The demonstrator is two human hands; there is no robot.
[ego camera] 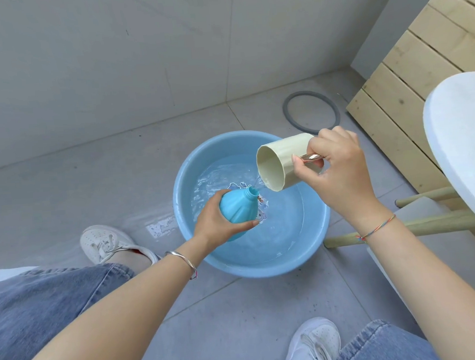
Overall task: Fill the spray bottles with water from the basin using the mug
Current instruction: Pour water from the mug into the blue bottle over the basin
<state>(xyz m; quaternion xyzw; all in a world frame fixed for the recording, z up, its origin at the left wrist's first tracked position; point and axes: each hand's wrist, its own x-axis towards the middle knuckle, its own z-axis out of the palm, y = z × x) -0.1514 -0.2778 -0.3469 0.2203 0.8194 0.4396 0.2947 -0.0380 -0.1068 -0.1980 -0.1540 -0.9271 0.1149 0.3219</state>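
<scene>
A light blue basin [186,180] with water in it sits on the grey tiled floor. My left hand [216,223] grips a blue spray bottle [239,206] with no spray head, tilted over the basin with its open neck pointing up and right. My right hand [338,171] holds a cream mug [281,163] by its metal handle. The mug is tipped on its side, its lip just above and right of the bottle's neck. A thin stream of water runs from the mug to the neck.
A grey rubber ring [290,115] lies on the floor behind the basin. To the right stand a white round table [462,143] on wooden legs and a wooden slatted wall [418,57]. A puddle [161,227] lies left of the basin. My shoes [106,243] flank it.
</scene>
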